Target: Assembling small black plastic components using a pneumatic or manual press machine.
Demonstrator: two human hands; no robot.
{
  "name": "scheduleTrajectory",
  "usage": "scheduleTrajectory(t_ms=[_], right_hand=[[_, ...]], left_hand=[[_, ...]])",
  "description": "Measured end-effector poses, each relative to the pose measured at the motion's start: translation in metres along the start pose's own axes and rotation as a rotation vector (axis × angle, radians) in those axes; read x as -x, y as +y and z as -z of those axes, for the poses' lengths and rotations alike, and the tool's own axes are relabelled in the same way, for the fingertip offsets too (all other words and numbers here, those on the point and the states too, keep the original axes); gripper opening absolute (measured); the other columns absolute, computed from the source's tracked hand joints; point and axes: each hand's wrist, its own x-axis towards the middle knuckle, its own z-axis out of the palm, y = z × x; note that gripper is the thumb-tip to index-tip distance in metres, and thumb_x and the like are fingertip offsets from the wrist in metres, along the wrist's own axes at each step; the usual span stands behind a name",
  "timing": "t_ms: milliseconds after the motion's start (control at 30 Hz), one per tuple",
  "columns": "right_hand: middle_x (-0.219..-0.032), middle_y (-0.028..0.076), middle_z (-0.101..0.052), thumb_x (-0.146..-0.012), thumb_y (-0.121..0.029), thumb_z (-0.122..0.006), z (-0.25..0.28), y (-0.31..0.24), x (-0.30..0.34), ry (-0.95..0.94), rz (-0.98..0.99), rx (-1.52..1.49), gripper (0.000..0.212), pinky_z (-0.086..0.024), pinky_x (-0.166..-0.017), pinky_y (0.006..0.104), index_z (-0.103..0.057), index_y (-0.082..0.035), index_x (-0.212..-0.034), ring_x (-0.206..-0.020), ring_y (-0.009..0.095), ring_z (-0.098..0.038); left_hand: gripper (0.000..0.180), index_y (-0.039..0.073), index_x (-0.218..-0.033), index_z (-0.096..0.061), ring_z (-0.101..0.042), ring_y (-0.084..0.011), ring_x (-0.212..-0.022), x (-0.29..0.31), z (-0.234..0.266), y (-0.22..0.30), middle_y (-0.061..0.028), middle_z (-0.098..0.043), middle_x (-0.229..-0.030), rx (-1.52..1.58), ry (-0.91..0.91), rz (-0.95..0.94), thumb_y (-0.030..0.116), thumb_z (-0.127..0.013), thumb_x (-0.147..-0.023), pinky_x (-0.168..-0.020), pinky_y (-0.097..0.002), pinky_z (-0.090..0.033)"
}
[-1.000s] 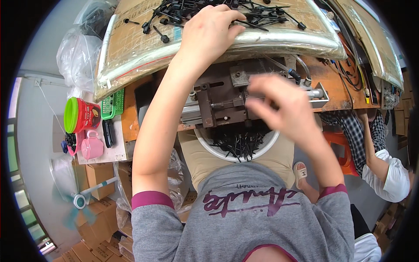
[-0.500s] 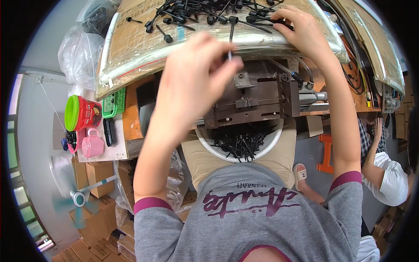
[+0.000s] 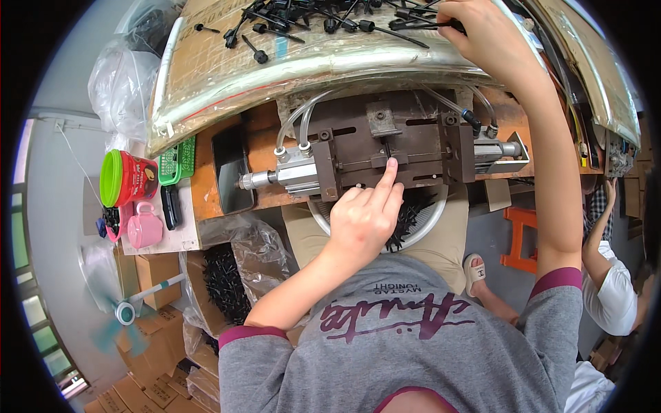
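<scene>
My left hand (image 3: 365,219) is over the dark metal clamping fixture (image 3: 358,153), index finger stretched out and its tip touching the small block at the centre. A thin black part (image 3: 387,147) stands in the fixture just beyond that fingertip. At the upper right, my right hand (image 3: 487,38) has its fingers closed on a black stemmed part (image 3: 451,25) at the edge of a pile of similar knob-headed parts (image 3: 303,12). That pile lies on a plastic-wrapped cardboard surface (image 3: 206,76). Below the fixture, a white basket (image 3: 420,237) on my lap contains more black parts, partly hidden by my left hand.
Pneumatic cylinders (image 3: 297,172) with clear hoses flank the fixture. A phone (image 3: 232,168) lies to the left, near a green basket (image 3: 177,162), a red tub (image 3: 138,180) and a pink mug (image 3: 145,228). A fan (image 3: 125,313) stands lower left; another person (image 3: 609,282) sits at right.
My left hand has come down from near the cardboard edge to the fixture; the black part it carried now appears to be in there. My right hand stays at the pile, slightly farther away.
</scene>
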Motion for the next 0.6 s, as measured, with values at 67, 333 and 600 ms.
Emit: scheduleTrajectory(t_ms=[67,333,600], right_hand=[[-0.1,0.017,-0.062,-0.084,-0.009,-0.067,-0.001,0.0,0.006,0.071,0.046,-0.028,0.016,-0.05,-0.087,0.0422,-0.064,0.003,-0.095,-0.095,0.035,-0.061],[-0.105,0.011,-0.068,-0.089,-0.005,-0.07,-0.021,0.011,0.032,0.408,0.259,-0.122,0.022,-0.053,-0.081,0.0367,-0.064,-0.001,-0.11,-0.095,0.03,-0.065],[-0.11,0.014,-0.067,-0.076,-0.012,-0.064,-0.015,-0.045,0.075,0.508,0.594,-0.125,0.029,-0.053,-0.07,0.0385,-0.065,0.001,-0.102,-0.083,0.026,-0.064]], left_hand=[[0.029,0.004,-0.097,-0.072,-0.067,-0.0164,-0.065,-0.001,-0.001,-0.002,-0.014,-0.068,-0.128,0.044,0.016,0.01,0.013,-0.082,-0.071,-0.062,-0.0273,-0.051],[0.026,0.003,-0.106,-0.073,-0.069,-0.0136,-0.073,-0.025,0.027,-0.002,-0.0142,-0.07,-0.124,0.483,0.026,0.221,0.009,-0.08,-0.081,-0.066,-0.0258,-0.055],[0.039,-0.006,-0.129,-0.063,-0.069,-0.0248,-0.108,-0.07,0.065,-0.026,-0.0178,-0.065,-0.124,1.255,0.107,0.344,-0.007,-0.068,-0.09,-0.084,-0.0299,-0.061]])
